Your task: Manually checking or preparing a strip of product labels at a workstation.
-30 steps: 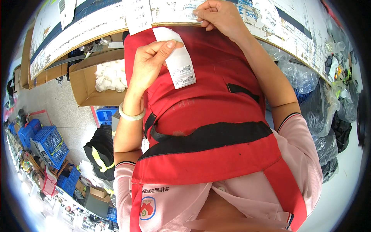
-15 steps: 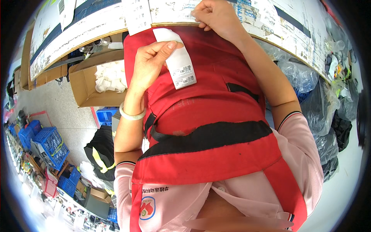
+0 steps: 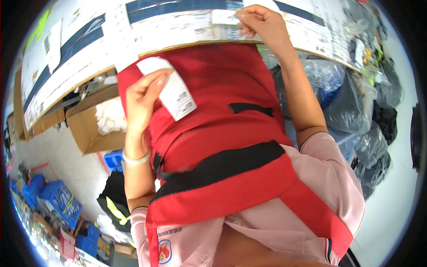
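Note:
My left hand (image 3: 143, 99) grips a white paper label strip (image 3: 171, 90) with dark printing near its lower end, held in front of my red apron (image 3: 222, 133). My right hand (image 3: 262, 24) is raised to the worktop (image 3: 178, 26), pinching a small white label (image 3: 225, 17) that lies on its paper-covered surface. A white band sits on my left wrist. A black strap crosses the apron at waist height.
An open cardboard box (image 3: 89, 129) with white material inside stands below the worktop at left. Blue plastic crates (image 3: 53, 200) sit on the floor lower left, beside a dark bag (image 3: 113, 204). Clear and dark plastic bags (image 3: 360, 102) pile up at right.
My left hand has shifted slightly left and lower with the label strip. My right hand stays at the worktop on the small label.

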The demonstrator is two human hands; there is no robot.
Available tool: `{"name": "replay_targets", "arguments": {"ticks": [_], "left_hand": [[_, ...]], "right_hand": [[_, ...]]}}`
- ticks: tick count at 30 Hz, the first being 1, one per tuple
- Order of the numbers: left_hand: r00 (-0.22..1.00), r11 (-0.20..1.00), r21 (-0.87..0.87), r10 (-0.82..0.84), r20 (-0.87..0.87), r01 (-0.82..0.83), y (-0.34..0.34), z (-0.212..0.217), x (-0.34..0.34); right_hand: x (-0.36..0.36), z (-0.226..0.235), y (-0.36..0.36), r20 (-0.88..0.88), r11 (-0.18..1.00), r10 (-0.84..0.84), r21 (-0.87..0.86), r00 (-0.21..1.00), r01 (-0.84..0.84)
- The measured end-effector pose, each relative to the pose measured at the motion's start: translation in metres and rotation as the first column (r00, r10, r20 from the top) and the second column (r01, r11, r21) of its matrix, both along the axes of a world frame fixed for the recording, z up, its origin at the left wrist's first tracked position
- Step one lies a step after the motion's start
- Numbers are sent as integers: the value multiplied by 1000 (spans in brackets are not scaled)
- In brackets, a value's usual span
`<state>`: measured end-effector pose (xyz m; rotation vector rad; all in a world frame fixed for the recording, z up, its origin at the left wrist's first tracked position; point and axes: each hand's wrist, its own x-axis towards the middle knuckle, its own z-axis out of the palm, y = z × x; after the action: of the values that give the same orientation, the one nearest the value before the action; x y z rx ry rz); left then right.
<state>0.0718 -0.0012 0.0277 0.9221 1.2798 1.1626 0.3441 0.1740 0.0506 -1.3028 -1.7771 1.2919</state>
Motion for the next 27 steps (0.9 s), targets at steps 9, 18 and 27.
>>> {"name": "replay_targets", "arguments": {"ticks": [9, 18, 27], "left_hand": [[993, 993, -85, -68, 94, 77, 1, 11, 6], [1000, 996, -85, 9, 9, -9, 4, 10, 10], [999, 1000, 12, 3, 37, -4, 0, 7, 1]], "right_hand": [[73, -18, 27, 625, 856, -466, 497, 627, 141], [-51, 8, -71, -103, 833, 512, -185, 853, -522], [-82, 0, -83, -269, 871, 343, -267, 900, -412]]}}
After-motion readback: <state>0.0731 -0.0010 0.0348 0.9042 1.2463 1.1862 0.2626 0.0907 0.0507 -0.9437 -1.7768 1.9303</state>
